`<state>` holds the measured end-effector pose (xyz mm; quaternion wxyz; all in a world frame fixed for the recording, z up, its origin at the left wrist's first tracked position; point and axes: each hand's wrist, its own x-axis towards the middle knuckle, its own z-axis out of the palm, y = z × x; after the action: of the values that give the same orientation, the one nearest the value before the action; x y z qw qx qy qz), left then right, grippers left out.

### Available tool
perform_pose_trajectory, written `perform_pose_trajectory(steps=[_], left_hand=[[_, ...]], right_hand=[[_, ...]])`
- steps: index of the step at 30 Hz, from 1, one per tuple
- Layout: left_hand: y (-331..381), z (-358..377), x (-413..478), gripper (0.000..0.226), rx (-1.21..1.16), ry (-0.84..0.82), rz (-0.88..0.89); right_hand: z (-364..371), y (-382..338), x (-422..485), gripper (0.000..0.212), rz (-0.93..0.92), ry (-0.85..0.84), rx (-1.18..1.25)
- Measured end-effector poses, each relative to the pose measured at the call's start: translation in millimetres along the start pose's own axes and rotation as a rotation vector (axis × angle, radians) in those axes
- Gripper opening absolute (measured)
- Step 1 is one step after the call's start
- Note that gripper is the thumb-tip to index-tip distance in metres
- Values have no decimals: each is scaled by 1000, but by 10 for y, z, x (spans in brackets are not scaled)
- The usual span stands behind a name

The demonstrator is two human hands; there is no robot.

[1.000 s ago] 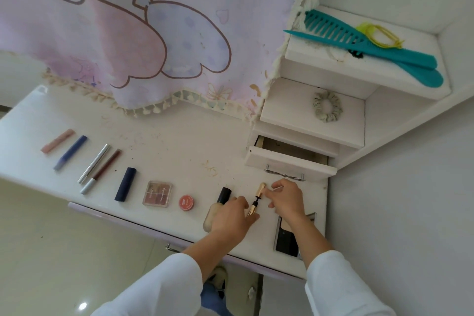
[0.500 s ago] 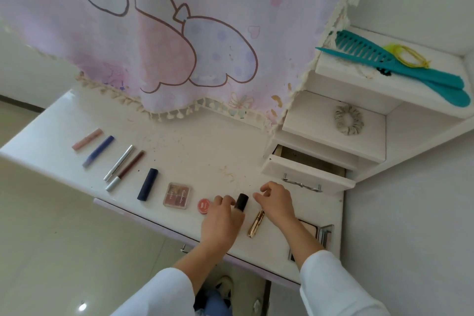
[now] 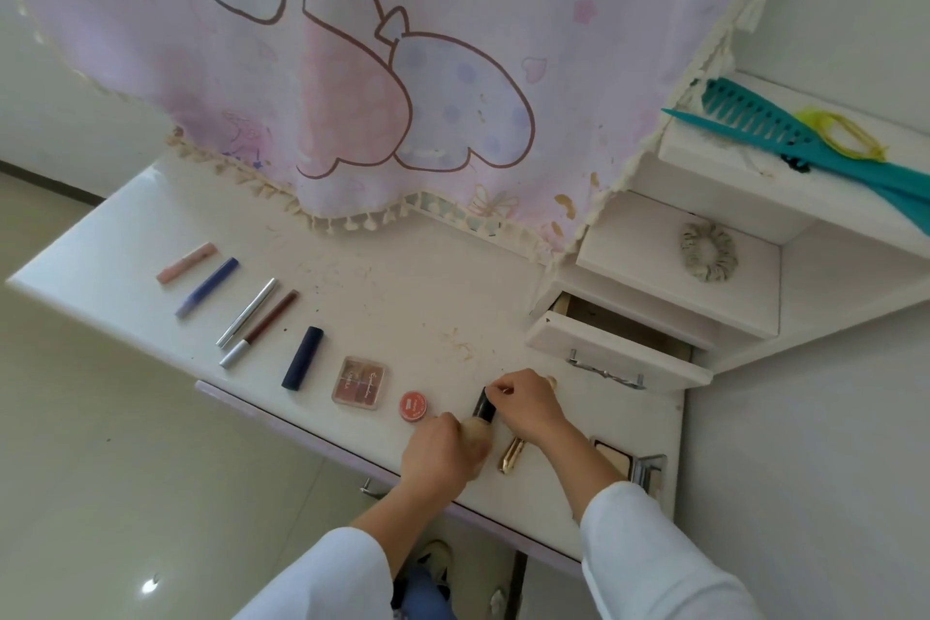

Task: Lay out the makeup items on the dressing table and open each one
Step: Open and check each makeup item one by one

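1. A white dressing-table surface (image 3: 402, 297) carries a diagonal row of makeup along its near edge. From the far left it runs: a pink tube (image 3: 186, 262), a blue-violet tube (image 3: 206, 287), a slim silver pen (image 3: 246, 312), a brown pencil with a silver end (image 3: 259, 330), a navy lipstick case (image 3: 302, 357), a clear eyeshadow palette (image 3: 360, 383) and a small round red pot (image 3: 414, 406). All lie flat and apart from one another.
2. A pink cartoon-print cloth with a tasselled hem (image 3: 352, 66) hangs over the back of the surface, clear of the row.
3. To the right is a small drawer (image 3: 619, 363), pulled partly open. The shelf above it holds a scrunchie (image 3: 708, 258), and the top shelf holds a teal comb (image 3: 785, 136) and a yellow hair tie (image 3: 840, 133).
4. A gold tube (image 3: 511, 456) lies just under the right wrist. An open compact (image 3: 611, 456) sits near the surface's right end, partly hidden by the forearm.
5. The foundation bottle (image 3: 475, 428) lies tilted just right of the red pot, between the two hands, with its black cap (image 3: 485, 408) pointing away from the person.
6. The left hand (image 3: 440, 456) has its fingers (image 3: 453, 423) curled round the bottle's beige body, covering most of it.
7. The right hand (image 3: 526, 405) has its fingertips (image 3: 498, 385) pinched on the far end of the black cap, which sits on the bottle.
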<state>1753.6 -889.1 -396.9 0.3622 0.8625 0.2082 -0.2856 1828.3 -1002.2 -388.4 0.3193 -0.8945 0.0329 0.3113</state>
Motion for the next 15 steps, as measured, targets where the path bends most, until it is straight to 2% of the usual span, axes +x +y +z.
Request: perform_pose_trajectory(steps=[5, 7, 11, 15], left_hand=[[-48, -27, -3, 25, -165, 6, 39], [-54, -55, -17, 26, -201, 24, 81], [-13, -138, -73, 30, -228, 81, 152], [44, -197, -130, 28, -211, 161, 244]], right_hand=[[-138, -46, -54, 23, -4, 52, 105], [-216, -85, -83, 30, -15, 60, 135], [-369, -188, -189, 39, -59, 64, 53], [-496, -272, -266, 37, -81, 43, -30]])
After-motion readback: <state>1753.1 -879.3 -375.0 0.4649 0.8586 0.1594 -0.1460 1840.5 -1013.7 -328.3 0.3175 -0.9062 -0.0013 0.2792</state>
